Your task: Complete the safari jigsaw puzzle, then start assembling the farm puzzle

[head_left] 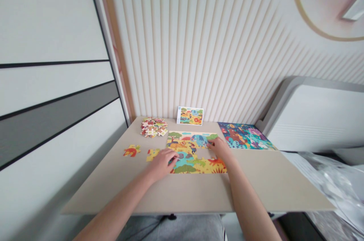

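Observation:
A mostly assembled animal jigsaw puzzle (186, 168) lies flat on the table, with a bare gap right of its middle. My left hand (162, 163) rests at its left edge, fingers bent and the thumb apart from the forefinger, over the printed blue pond. At the right side, beside that gap and near the printed elephant, my right hand (220, 147) has its fingertips drawn together on the puzzle; whatever they pinch is too small to make out. Some joined yellow puzzle pieces (151, 154) lie left of my left hand. Farther left is an orange-and-red puzzle piece cluster (132, 151).
A heap of loose puzzle pieces (153, 127) sits at the table's back left. The picture card (190, 116) leans on the ribbed wall (182, 44). A dark blue finished puzzle (244, 136) lies at the back right. Beyond the table's (196, 195) right edge is clear plastic wrapping (335, 184).

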